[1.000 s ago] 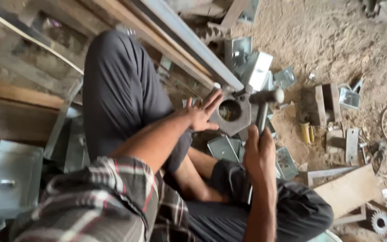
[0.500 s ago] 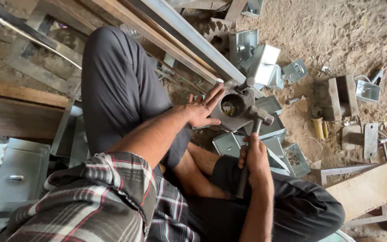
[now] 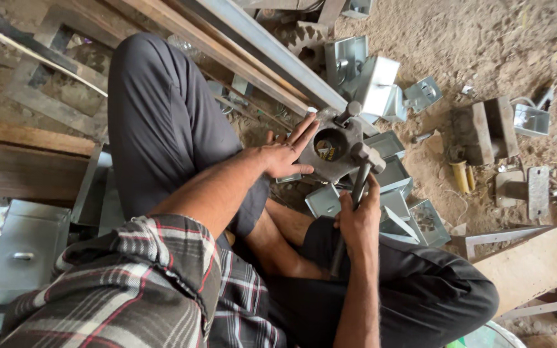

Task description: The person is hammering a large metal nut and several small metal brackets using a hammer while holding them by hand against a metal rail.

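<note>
Risk: hammer, gripped in right hand, may strike left hand, fingers spread on metal block.

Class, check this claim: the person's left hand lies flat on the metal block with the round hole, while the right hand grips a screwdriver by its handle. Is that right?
One detail is wrong. The head view shows the right hand gripping a hammer, not a screwdriver. The left hand does lie flat on the metal block with the round hole.
</note>
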